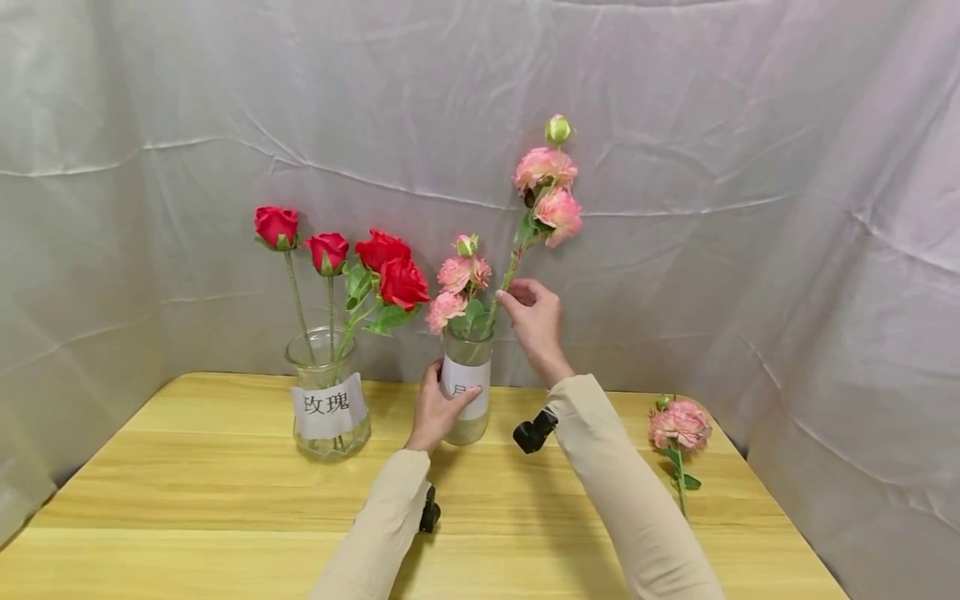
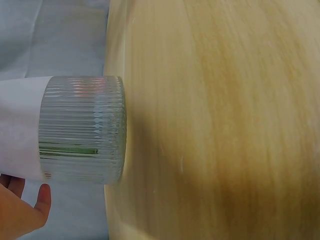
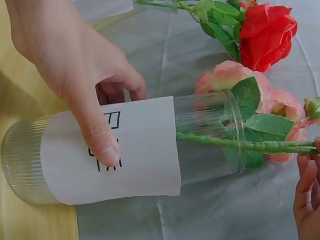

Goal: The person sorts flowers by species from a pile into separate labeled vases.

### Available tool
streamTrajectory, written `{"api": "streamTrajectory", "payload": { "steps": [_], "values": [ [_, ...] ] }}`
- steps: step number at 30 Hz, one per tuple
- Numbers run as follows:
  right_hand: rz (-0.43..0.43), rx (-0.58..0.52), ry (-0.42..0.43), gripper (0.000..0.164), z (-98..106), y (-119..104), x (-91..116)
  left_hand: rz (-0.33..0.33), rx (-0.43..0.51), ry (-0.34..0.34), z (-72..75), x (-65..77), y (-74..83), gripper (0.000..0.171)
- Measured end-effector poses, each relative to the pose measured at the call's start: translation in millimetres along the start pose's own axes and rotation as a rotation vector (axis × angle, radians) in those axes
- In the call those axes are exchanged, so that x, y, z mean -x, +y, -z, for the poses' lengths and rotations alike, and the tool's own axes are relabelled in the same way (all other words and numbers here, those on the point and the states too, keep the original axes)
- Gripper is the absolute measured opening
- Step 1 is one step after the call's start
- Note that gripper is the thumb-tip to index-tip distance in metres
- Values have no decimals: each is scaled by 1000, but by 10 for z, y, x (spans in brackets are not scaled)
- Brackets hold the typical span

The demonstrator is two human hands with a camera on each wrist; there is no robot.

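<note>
My left hand (image 1: pixel 435 412) holds a ribbed glass vase (image 1: pixel 467 430) at the middle of the table, its thumb across the white paper label (image 3: pixel 145 155). My right hand (image 1: pixel 538 323) pinches the green stem (image 3: pixel 270 146) of a tall pink flower (image 1: pixel 555 212) with two blooms and a bud. That stem slants into the vase mouth; its lower part shows through the glass in the right wrist view. A shorter pink flower (image 1: pixel 452 275) stands in the same vase, leaning left. The left wrist view shows a green stem end (image 2: pixel 75 149) inside, above the vase bottom.
Left of my hands, a wider glass vase (image 1: pixel 315 446) with a labelled front holds several red roses (image 1: pixel 382 250). Another pink flower (image 1: pixel 680 427) lies on the wooden table (image 1: pixel 187 483) at the right. A grey cloth (image 1: pixel 675 100) hangs behind and at both sides.
</note>
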State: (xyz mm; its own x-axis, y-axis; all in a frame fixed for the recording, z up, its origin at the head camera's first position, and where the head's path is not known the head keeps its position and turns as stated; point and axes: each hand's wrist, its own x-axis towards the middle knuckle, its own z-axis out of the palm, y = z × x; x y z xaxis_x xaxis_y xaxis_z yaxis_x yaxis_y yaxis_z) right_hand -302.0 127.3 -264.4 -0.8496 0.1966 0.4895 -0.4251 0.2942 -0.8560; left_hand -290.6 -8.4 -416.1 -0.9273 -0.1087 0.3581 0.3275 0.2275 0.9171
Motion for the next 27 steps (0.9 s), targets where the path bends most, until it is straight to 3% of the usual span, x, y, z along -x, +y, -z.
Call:
{"api": "streamTrajectory", "payload": {
  "steps": [9,14,22,27],
  "values": [
    [-23,-5,-115,21,20,58,5,2,-6,-1,-15,0,-1,72],
    [-52,88,-229,25,68,133,18,7,-16,7,-18,1,0,72],
    [-175,250,-460,34,284,484,175,5,-40,24,-11,7,1,72],
    [-201,261,-470,33,454,656,234,5,-44,22,-9,14,6,71]
  ]
}}
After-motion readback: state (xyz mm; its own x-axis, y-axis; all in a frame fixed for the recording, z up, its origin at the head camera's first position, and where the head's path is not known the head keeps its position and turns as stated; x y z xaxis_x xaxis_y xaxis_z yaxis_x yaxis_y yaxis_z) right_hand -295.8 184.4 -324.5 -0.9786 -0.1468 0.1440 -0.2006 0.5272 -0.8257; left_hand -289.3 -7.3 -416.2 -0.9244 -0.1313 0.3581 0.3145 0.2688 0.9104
